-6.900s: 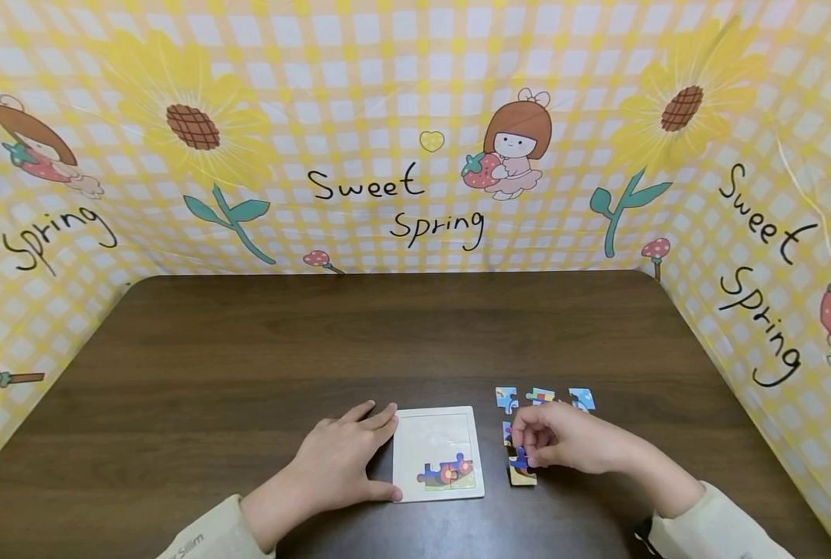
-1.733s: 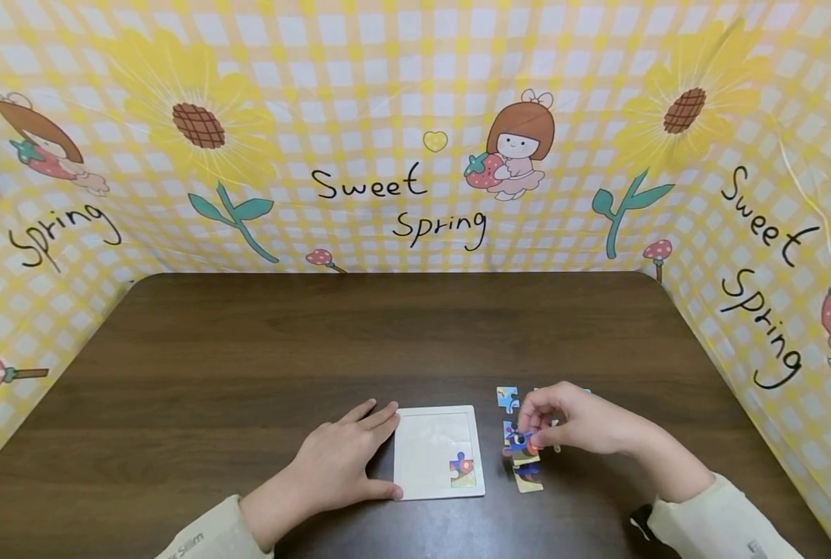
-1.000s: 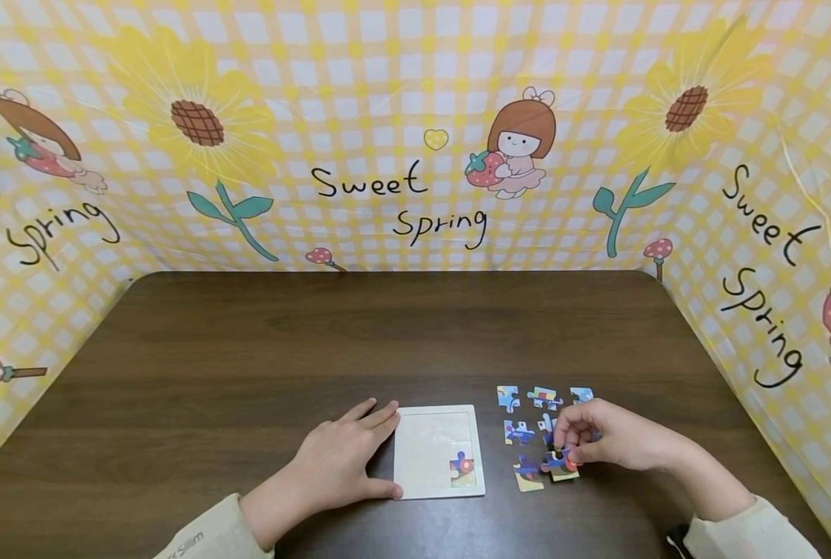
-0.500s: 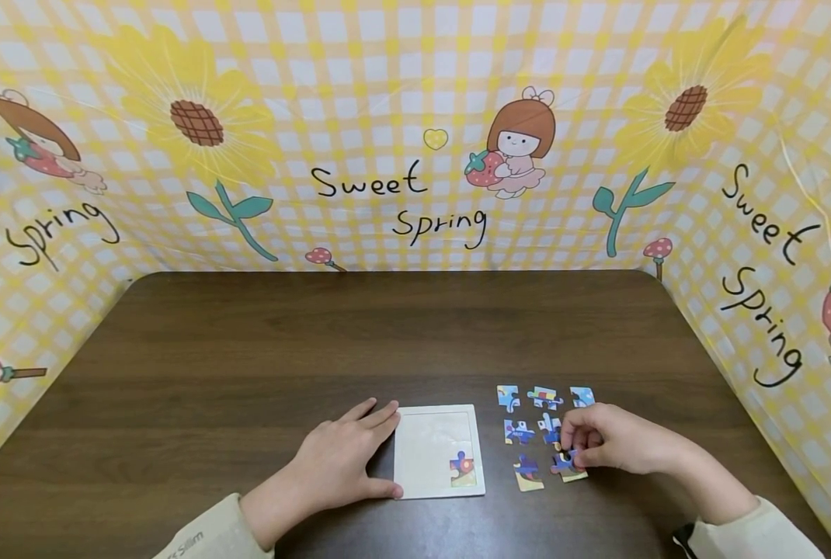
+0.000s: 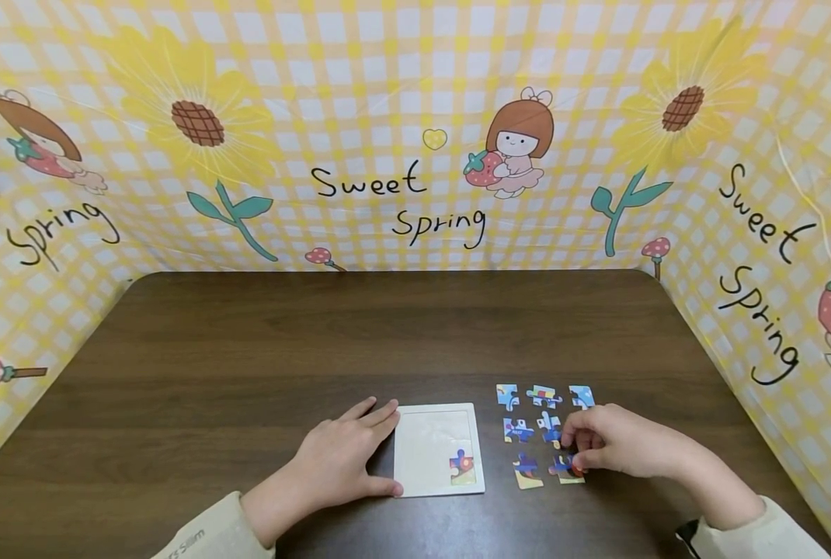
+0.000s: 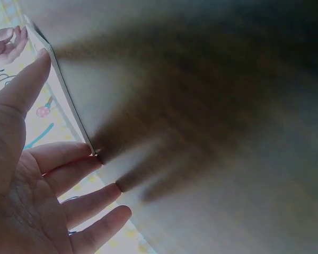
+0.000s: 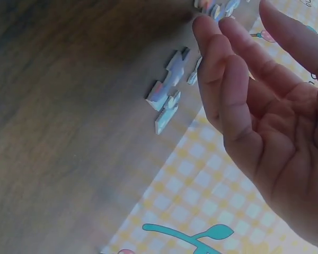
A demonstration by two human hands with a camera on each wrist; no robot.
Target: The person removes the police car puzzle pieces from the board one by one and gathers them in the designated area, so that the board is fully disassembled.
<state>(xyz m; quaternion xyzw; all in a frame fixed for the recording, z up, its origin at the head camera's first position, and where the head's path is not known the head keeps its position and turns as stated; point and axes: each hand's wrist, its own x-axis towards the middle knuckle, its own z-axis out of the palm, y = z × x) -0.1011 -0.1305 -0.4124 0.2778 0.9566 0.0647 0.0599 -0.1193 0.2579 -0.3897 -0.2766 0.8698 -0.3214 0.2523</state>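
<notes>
My left hand (image 5: 335, 458) lies against the left side of a white square puzzle tray (image 5: 422, 491), thumb at the near corner and index finger at the far one, fingers straight. One puzzle piece (image 5: 462, 470), blue with a red round shape, sits in the tray's near right corner. My right hand (image 5: 614, 442) is over the loose pieces, its thumb tip by a blue, red and yellow puzzle piece (image 5: 567, 470). In the right wrist view a gap shows between the thumb (image 7: 291, 34) and the bent fingers (image 7: 209, 47), with nothing held there.
Right of the tray several loose puzzle pieces (image 5: 518, 430) lie in rough rows on the brown table (image 5: 318, 334). A blue and yellow piece (image 5: 527, 471) is nearest the tray in the front row. A yellow checked cloth (image 5: 359, 101) stands around the table's back and sides.
One of two joined pieces has left the tray. My right hand carried it right, set it down in the front row and loosened its fingers. My left hand stayed at the tray.
</notes>
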